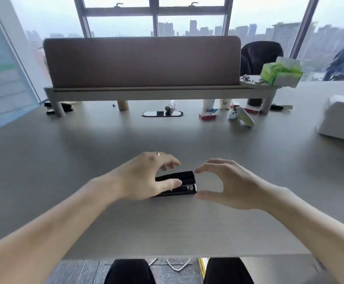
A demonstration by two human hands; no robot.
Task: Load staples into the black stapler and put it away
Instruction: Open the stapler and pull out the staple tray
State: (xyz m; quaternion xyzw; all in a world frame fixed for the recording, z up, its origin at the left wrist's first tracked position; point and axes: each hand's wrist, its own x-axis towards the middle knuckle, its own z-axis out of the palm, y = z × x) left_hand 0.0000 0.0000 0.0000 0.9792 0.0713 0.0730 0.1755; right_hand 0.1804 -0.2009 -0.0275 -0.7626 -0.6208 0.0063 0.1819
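Stapler (184,182), black, lying flat on the counter (187,228) just in front of the person. Left hand (146,177) rests over its 9 o'clock end, thumb along the near side; right hand (226,184), thumb and fingers curved apart, hovers at its 3 o'clock end, holding nothing. Judged small, rigid, smooth-cased, fairly heavy: best gripped across the sides. Its left half is hidden; no staples discernible.

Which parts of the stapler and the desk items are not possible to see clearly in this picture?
- Black stapler, head view: rear end hidden under the left hand.
- Staples inside: too small to tell.
- Small red box by the shelf: label blurred.
- White machine: cut off by the right edge.
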